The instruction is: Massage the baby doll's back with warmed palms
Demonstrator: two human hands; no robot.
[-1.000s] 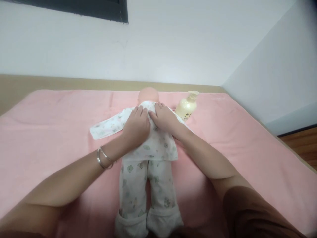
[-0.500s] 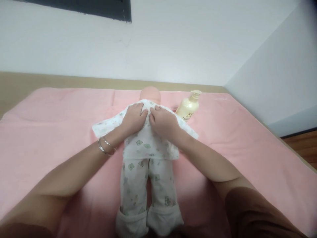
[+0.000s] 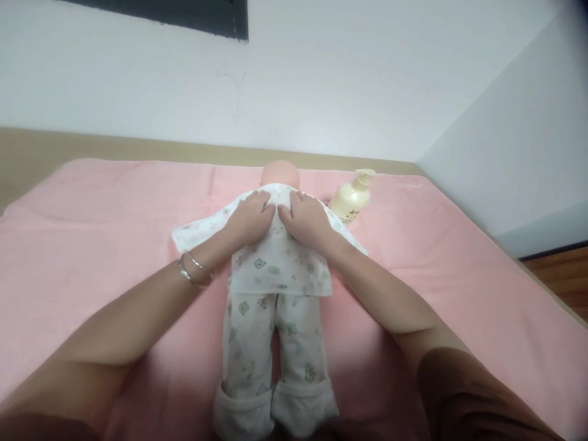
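A baby doll (image 3: 281, 173) lies stretched out, its bald head away from me and no facial features showing. It wears a white printed shirt (image 3: 275, 269) and matching trousers (image 3: 301, 343) with turned-up cuffs. My left hand (image 3: 250, 217) rests on the shirt's upper left part, thumb pointing inward, fingers laid on the cloth. Opposite it, my right hand (image 3: 307, 219) lies on the upper right part in the same way. A narrow strip of shirt shows between the two thumbs. Both hands are open and hold nothing.
A pale yellow pump bottle (image 3: 351, 199) leans beside the doll's right-hand sleeve. Pink cloth (image 3: 114, 245) covers the bed or table under the doll. Behind its far wooden edge (image 3: 184, 146) stands a white wall (image 3: 321, 73).
My right hand has shifted slightly right, widening the gap between the hands. The shirt near the collar, bunched between my fingers before, now looks smoother. The doll and bottle have stayed put.
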